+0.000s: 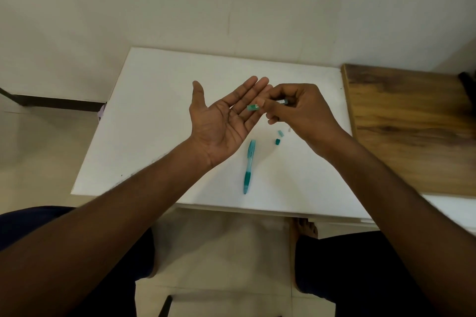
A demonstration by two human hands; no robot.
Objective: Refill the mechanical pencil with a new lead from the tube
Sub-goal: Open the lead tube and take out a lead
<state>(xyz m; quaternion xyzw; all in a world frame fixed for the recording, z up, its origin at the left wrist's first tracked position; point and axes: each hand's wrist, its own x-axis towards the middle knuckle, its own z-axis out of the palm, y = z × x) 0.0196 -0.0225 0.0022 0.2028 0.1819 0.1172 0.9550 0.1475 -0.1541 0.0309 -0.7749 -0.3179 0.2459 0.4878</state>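
so the left hand [221, 121] is held palm up over the middle of the white table [154, 123], fingers straight and close together pointing up and to the right, thumb stuck out to the left, holding nothing, just cupped flat like a little tray. the right hand [304, 110] comes in from the right with its back to the camera, wrist bent, fingers curled in and pinching the lead tube [268, 104], a small clear greenish tube with a label on it. the tube lies nearly level, with its teal left end poking out over the fingertips of the left hand; can't tell whether that end actually touches the fingers or just hangs above them, and no lead is visible, too small anyway. the mechanical pencil [249, 166] is lying on the table by itself, below and between the two hands, nobody touching it, teal grip toward the near edge and the tip pointing at the person. just right of its far end sit two tiny loose bits, a pale teal cap [280, 133] and a darker teal cap [277, 141], close together but apart from the pencil, right under the right hand. both forearms are bare and stretch out from the bottom corners. a wooden tabletop [412, 123] butts up against the white table on the right.
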